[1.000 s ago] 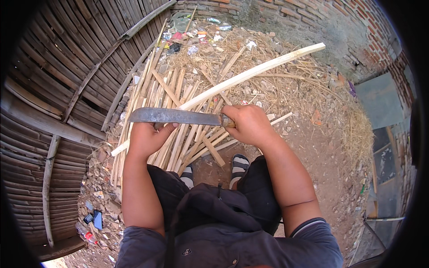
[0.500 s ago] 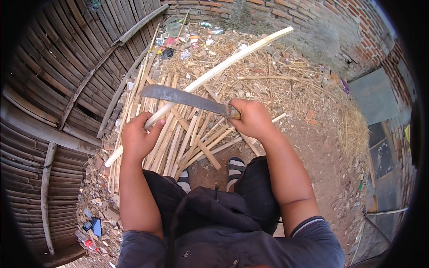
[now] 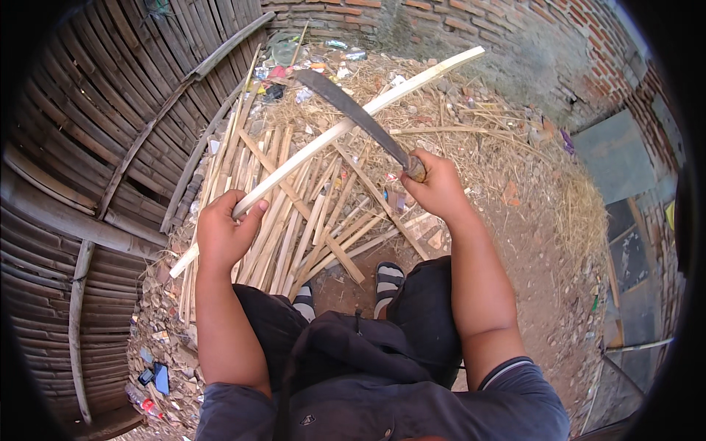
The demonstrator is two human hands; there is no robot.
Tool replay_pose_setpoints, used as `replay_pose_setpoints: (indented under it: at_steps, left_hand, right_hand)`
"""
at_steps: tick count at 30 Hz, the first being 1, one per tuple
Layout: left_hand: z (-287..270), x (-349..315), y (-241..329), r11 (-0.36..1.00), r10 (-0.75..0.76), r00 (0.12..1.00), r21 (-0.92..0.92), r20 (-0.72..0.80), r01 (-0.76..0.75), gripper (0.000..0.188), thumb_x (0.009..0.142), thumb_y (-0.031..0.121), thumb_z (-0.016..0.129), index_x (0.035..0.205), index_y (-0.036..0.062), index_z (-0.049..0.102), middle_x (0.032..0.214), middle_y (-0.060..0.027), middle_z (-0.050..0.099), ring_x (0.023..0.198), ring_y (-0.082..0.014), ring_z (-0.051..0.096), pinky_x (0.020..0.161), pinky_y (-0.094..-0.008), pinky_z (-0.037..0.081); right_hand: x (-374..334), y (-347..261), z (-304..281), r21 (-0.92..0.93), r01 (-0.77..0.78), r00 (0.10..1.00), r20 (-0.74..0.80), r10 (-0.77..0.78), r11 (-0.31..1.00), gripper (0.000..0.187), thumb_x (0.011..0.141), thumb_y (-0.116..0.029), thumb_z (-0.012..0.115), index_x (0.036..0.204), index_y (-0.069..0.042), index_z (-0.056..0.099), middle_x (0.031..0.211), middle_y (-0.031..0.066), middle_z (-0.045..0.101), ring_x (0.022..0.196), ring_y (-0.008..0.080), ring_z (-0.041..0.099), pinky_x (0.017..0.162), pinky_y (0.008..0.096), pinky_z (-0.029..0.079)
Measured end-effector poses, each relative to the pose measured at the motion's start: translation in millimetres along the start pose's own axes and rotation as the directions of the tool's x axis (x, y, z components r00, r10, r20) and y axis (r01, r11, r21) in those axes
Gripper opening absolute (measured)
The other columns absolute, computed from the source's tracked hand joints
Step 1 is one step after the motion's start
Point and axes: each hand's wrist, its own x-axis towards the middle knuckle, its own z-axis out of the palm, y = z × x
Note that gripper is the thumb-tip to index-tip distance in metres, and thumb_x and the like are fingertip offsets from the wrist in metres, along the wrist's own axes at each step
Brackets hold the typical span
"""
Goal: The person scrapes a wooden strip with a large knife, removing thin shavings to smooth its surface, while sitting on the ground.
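Note:
My left hand (image 3: 228,231) is closed around the lower part of a long pale bamboo strip (image 3: 309,150). The strip slants from lower left up to the far right, its near end jutting out past my wrist. My right hand (image 3: 435,185) grips the short handle of a machete (image 3: 354,112), whose dark curved blade points up and to the left. The blade crosses the strip near its middle, on top of it in the view; I cannot tell whether they touch. Beneath lies a heap of split bamboo strips (image 3: 296,242), crossing one another on the ground.
A slatted bamboo wall (image 3: 110,95) closes off the left, and a brick wall (image 3: 471,29) stands at the back. Dry straw (image 3: 577,213) and rubbish cover the ground. My sandalled feet (image 3: 388,283) are near the heap. A plastic bottle (image 3: 143,400) lies at lower left.
The machete has moved away from me along the strip, toward its far end, and its blade has swung to point more upward. My right hand moved right; my left hand barely shifted.

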Motion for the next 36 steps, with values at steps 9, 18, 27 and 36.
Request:
replay_pose_setpoints:
  at_steps: [9, 18, 27, 36]
  left_hand:
    - [-9.6, -1.6, -2.9, 0.999, 0.000, 1.000, 0.048, -0.004, 0.000, 0.036, 0.090, 0.036, 0.086, 0.091, 0.0015, 0.077, 0.070, -0.0151, 0.069, 0.060, -0.0278, 0.067, 0.060, -0.0389, 0.051]
    - [-5.4, -0.5, 1.0, 0.999, -0.018, 1.000, 0.048, -0.015, 0.019, 0.035, 0.089, 0.035, 0.087, 0.089, 0.0014, 0.076, 0.069, -0.0146, 0.068, 0.059, -0.0273, 0.065, 0.059, -0.0386, 0.050]
    - [-9.3, -1.6, -2.3, 0.996, 0.022, 0.997, 0.092, -0.075, -0.015, 0.034, 0.089, 0.033, 0.087, 0.086, 0.0019, 0.074, 0.065, -0.0116, 0.065, 0.057, -0.0251, 0.063, 0.058, -0.0371, 0.048]
    - [-3.0, -2.3, 1.4, 0.996, 0.064, 0.996, 0.061, -0.062, -0.061, 0.032, 0.088, 0.030, 0.087, 0.085, 0.0019, 0.073, 0.066, -0.0114, 0.065, 0.057, -0.0235, 0.061, 0.057, -0.0363, 0.047]
  right_hand:
    - [1.5, -13.2, -9.7, -0.107, -0.002, 0.987, 0.160, 0.019, 0.994, 0.028, 0.087, -0.021, 0.084, 0.110, -0.007, 0.074, 0.090, 0.0147, 0.077, 0.085, 0.0337, 0.075, 0.075, 0.0440, 0.057]
    - [-0.3, -0.4, -8.0, 0.050, -0.019, 0.995, 0.103, 0.014, 0.999, 0.025, 0.089, -0.020, 0.083, 0.108, -0.007, 0.072, 0.086, 0.0190, 0.074, 0.078, 0.0349, 0.073, 0.074, 0.0442, 0.056]
    - [6.5, 20.4, -23.0, 0.087, -0.126, 0.991, -0.030, 0.130, 0.988, 0.029, 0.090, -0.020, 0.085, 0.112, -0.005, 0.072, 0.082, 0.0151, 0.073, 0.075, 0.0271, 0.071, 0.073, 0.0413, 0.055]
    - [-7.4, -14.5, -8.5, -0.129, 0.147, 0.974, 0.194, -0.120, 0.981, 0.030, 0.085, -0.018, 0.082, 0.111, -0.009, 0.071, 0.093, 0.0184, 0.075, 0.089, 0.0429, 0.071, 0.077, 0.0485, 0.056]
